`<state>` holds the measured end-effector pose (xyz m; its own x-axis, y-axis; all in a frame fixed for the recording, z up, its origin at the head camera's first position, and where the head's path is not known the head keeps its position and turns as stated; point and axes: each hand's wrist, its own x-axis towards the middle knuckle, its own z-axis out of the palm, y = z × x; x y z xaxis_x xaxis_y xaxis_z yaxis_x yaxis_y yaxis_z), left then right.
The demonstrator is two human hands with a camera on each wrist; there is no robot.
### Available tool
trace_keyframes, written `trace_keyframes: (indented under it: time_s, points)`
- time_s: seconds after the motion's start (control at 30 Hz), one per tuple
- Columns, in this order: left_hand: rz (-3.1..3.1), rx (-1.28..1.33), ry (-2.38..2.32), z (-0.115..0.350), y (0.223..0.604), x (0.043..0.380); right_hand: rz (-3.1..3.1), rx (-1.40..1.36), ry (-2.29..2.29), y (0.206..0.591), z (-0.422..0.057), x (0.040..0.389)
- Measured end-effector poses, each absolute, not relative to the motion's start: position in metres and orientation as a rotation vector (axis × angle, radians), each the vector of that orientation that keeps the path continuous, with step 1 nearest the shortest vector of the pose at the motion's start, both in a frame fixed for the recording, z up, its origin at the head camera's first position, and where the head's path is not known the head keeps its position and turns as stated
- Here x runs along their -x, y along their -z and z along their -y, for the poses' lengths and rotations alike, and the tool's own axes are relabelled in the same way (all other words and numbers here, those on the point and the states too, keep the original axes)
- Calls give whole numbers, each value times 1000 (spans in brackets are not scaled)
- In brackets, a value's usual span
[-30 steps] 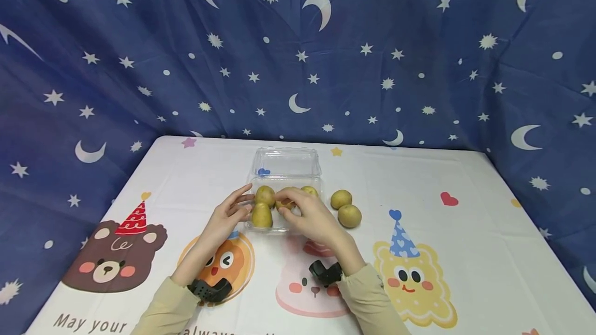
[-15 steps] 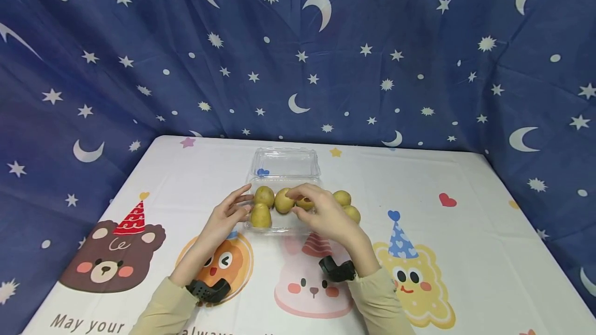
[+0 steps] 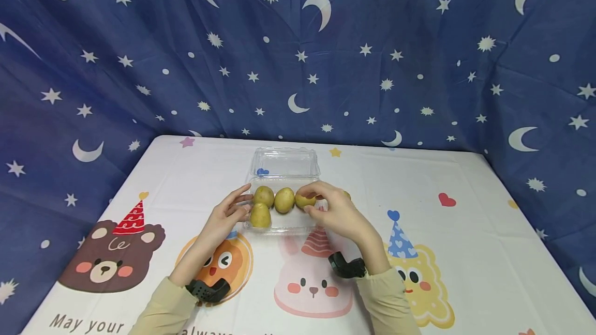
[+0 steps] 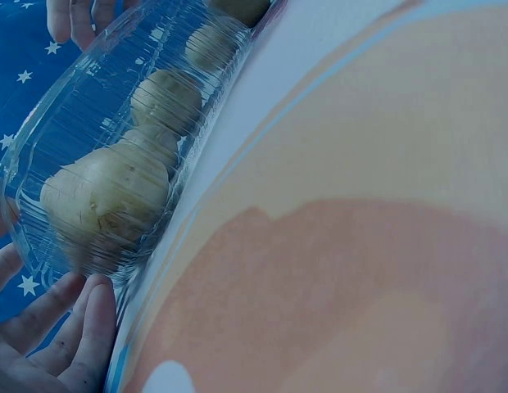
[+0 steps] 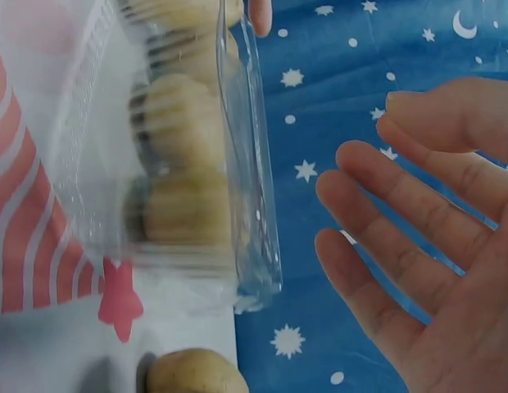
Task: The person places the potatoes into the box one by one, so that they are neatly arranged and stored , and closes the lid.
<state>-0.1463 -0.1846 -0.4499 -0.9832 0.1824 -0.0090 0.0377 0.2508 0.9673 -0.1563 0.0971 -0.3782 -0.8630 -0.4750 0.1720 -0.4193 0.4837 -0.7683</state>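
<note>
In the head view, a clear plastic clamshell box (image 3: 302, 226) stands on the table with its lid (image 3: 285, 162) folded back. Yellow potatoes (image 3: 284, 200) lie in it: three along a back row, one at the front left (image 3: 261, 216). My left hand (image 3: 228, 214) is at the box's left end, its extended fingertips against the plastic wall, as the left wrist view also shows. Over the right end of the box, my right hand (image 3: 337, 210) hovers by the rightmost potato (image 3: 304, 201). The right wrist view shows those fingers (image 5: 377, 213) spread, with nothing between them.
To the right of the box lies a loose potato (image 5: 197, 372), mostly hidden behind my right hand in the head view. The white tablecloth (image 3: 465, 252) has printed cartoon figures. A blue curtain (image 3: 298, 66) with moons and stars hangs behind the table.
My right hand has moved rightward from the middle of the box to its right end, uncovering the middle potato and covering most of the loose ones. My left hand has stayed in place.
</note>
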Motion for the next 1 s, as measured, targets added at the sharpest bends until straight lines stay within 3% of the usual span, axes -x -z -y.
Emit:
trace_keyframes:
  time_s: [1.0]
  points:
    - [-2390,-178,-1830,184,449,146,-2616,637,1494,389,-154,170]
